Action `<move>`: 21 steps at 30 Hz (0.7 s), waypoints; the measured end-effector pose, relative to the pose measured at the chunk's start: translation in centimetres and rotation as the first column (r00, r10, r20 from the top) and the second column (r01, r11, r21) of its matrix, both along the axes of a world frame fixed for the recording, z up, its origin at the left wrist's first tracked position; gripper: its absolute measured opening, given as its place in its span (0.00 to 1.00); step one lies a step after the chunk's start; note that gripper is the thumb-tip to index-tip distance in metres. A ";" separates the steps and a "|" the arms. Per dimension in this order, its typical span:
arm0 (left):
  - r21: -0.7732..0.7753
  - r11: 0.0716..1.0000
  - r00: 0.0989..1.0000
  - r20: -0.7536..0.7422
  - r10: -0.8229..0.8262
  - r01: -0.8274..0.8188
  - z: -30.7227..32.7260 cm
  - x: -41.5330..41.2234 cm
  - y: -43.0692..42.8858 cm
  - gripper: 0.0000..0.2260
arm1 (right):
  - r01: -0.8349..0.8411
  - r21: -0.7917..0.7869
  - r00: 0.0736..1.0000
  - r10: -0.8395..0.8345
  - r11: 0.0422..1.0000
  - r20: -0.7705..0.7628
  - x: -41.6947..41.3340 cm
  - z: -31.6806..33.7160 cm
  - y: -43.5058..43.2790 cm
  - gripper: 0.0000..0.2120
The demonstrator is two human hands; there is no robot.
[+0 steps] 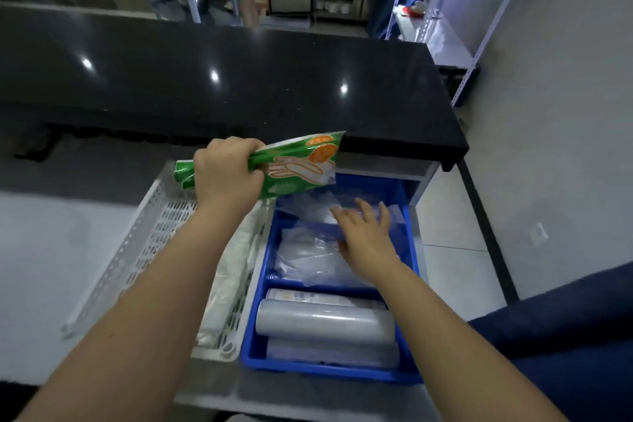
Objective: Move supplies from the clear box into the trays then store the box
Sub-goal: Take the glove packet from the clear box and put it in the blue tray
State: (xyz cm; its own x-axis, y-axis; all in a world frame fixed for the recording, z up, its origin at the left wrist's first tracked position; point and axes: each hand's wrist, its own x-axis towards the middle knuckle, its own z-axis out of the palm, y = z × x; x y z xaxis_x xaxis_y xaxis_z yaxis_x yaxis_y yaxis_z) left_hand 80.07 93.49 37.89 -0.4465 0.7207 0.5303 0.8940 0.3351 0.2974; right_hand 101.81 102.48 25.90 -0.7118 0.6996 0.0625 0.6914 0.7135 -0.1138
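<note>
The job was in its sorting step: supplies were going into the trays, and the clear box itself was nowhere in view. The left hand (227, 169) had its fingers closed around a green packet (291, 166), held in the air over the far ends of the white tray (144, 243) and the blue tray (409, 236). The right hand (368, 238) lay open, fingers spread flat on loose clear bags (308, 257) in the blue tray's far compartment, gripping nothing. The near compartment held a roll (323, 322) with flat packs above and below it. The white tray carried what looked like pale bags along its right side, though the view there was too dim to be sure.

The next move probably called for pressing or shifting the clear bags aside to make room, then lowering the packet flat into that far compartment and letting go. Storing the box remained undone.
</note>
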 end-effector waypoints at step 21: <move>-0.058 0.994 0.995 0.044 -0.085 0.088 -1.6 0.4 1.5 0.14 | -0.055 -0.605 0.998 0.071 0.794 0.002 2.6 -1.3 -4.6 0.20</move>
